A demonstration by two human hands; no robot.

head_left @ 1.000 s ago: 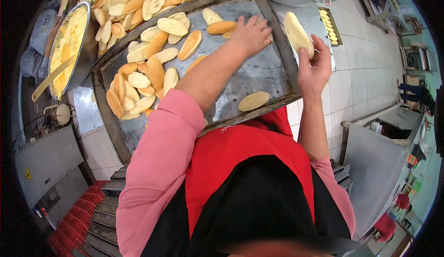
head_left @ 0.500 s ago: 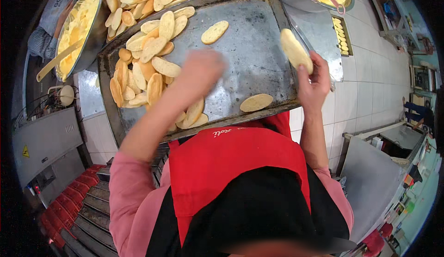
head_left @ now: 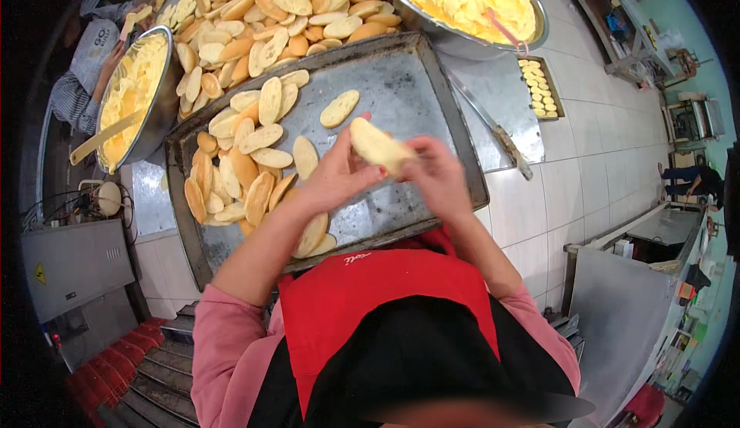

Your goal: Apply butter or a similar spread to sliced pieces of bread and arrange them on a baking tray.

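My left hand (head_left: pixel 347 170) and my right hand (head_left: pixel 435 177) meet over the metal tray (head_left: pixel 420 58), both gripping a pale oval bread half (head_left: pixel 378 147). The right hand is slightly blurred. Beneath and left of them, oval bread pieces, some golden and some cream-coloured, crowd the tray's left side (head_left: pixel 243 166). A single pale piece (head_left: pixel 339 109) lies apart, just above my hands.
Bread is heaped (head_left: pixel 277 8) behind the tray. Steel bowls of yellow cream stand left (head_left: pixel 127 93) and upper right (head_left: pixel 462 0). A long knife (head_left: pixel 489 124) rests on a metal surface beside a small filled tray (head_left: pixel 538 89). A co-worker's arm (head_left: pixel 100 81) shows at left.
My right hand has moved leftward over the tray with the bread piece, and my left hand has come up to it. The view has shifted, showing the knife more fully.
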